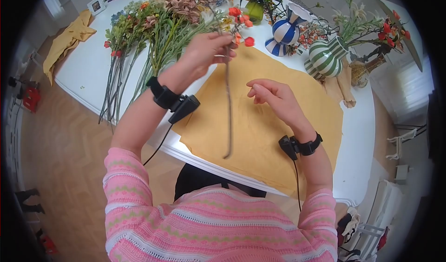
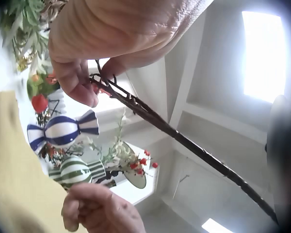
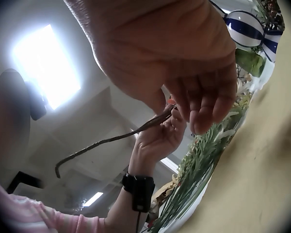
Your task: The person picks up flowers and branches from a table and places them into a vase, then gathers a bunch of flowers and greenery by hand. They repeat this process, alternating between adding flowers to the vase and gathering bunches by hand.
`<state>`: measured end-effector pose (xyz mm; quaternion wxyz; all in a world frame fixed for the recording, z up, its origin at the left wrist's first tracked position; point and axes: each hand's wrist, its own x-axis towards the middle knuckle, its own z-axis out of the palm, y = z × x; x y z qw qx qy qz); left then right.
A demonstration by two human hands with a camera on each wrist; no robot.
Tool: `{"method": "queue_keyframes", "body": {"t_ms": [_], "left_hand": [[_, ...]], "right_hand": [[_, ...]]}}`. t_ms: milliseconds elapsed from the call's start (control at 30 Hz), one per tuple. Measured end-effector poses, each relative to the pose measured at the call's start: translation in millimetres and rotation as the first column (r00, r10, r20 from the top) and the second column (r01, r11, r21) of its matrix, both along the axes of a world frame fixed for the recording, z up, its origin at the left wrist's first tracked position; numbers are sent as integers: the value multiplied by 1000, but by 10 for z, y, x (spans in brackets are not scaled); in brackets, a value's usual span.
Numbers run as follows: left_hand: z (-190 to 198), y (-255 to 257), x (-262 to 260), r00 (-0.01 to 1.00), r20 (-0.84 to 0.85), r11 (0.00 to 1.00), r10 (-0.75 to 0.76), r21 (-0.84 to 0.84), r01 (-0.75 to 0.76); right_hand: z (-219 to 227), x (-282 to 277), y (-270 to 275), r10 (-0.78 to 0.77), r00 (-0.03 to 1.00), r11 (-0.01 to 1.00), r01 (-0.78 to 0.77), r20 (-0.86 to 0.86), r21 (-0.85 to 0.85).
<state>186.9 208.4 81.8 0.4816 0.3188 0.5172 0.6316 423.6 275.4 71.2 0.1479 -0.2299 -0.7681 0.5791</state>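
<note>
The left hand (image 1: 206,53) pinches a long brown stem (image 1: 228,109) near its top, where small red-orange flowers (image 1: 241,18) branch off. The stem hangs down over yellow-brown paper (image 1: 278,132), its lower end bent into a small hook. Seen from the left wrist, the thumb and fingers close on the forked part of the stem (image 2: 184,141). To the right, the right hand (image 1: 276,99) is held over the paper with relaxed, slightly bent fingers and nothing in them. In the right wrist view the right hand (image 3: 169,58) is nearer the camera, apart from the stem (image 3: 102,142).
Bunches of green stems and flowers (image 1: 162,44) lie at the left of the white table (image 1: 83,83). Toward the back right stand a blue-striped vase (image 1: 285,31), a green-striped vase (image 1: 325,58) with flowers and a green spray bottle (image 1: 254,10). Folded tan paper (image 1: 69,44) hangs over the left edge.
</note>
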Motion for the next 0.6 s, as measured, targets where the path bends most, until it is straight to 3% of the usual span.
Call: {"method": "queue_keyframes", "body": {"t_ms": [133, 233, 433, 600], "left_hand": [[-186, 64, 411, 998, -25, 994, -63, -96, 60], [-278, 88, 585, 998, 26, 994, -57, -88, 59], [-265, 33, 937, 992, 125, 999, 7, -42, -2], [-220, -19, 1086, 988, 120, 996, -93, 7, 93]], "right_hand": [[16, -61, -54, -59, 996, 962, 40, -65, -269], [141, -4, -150, -90, 993, 984, 100, 74, -144], [49, 248, -69, -128, 980, 983, 146, 152, -108], [143, 552, -70, -61, 987, 971, 94, 149, -221]]}}
